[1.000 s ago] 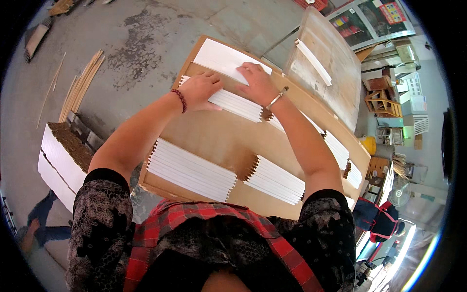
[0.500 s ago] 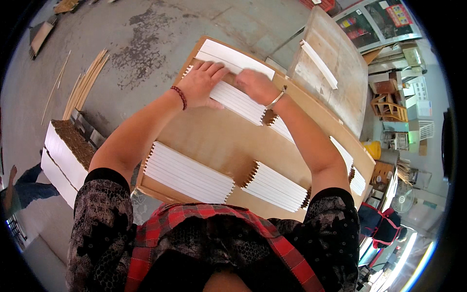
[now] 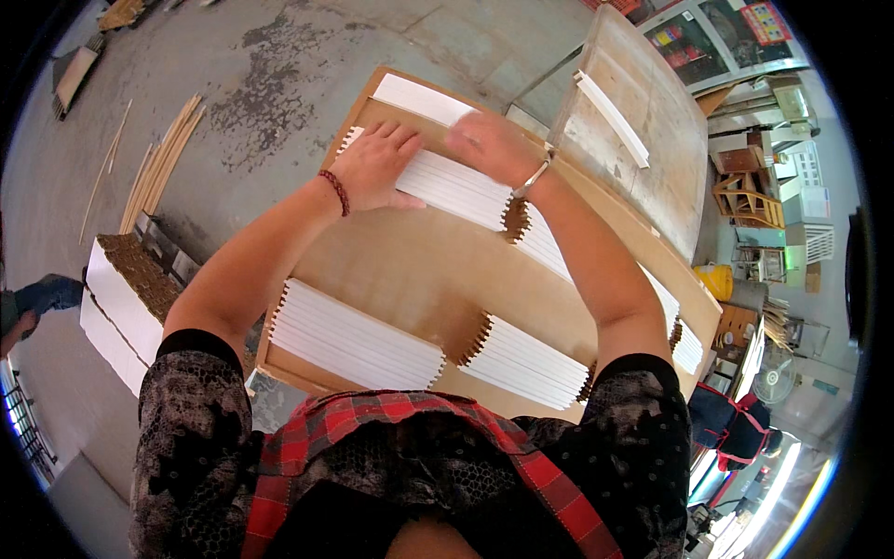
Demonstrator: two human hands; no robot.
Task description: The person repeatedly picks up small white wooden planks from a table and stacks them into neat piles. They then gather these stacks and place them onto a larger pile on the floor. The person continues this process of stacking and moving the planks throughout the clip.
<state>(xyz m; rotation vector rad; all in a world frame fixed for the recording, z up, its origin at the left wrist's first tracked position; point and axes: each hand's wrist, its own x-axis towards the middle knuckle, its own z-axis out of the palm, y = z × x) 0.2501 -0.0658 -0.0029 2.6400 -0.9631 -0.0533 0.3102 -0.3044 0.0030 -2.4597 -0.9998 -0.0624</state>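
Observation:
My left hand [image 3: 374, 170] lies over the left part of a row of long white strips [image 3: 456, 186] laid side by side on a brown board. Its fingers are spread, with the thumb toward me. Motion blurs my right hand [image 3: 489, 149], held beside the far edge of the same row; its fingers are too smeared to read. Farther out, a separate white strip [image 3: 414, 98] lies along the board's far side, its right end behind that hand. The strips' ends look jagged.
Nearer me on the brown board [image 3: 382, 252] lie two more white groups, a left one [image 3: 358, 331] and a right one [image 3: 526, 359]. A pale table [image 3: 643, 112] with one strip adjoins at the far right. White stacked pieces [image 3: 116, 307] and thin wooden sticks [image 3: 163, 168] are at left.
One of two white strips at the far side no longer lies beside the other, and brown board shows there. My right hand has shifted slightly; my left stays on the row.

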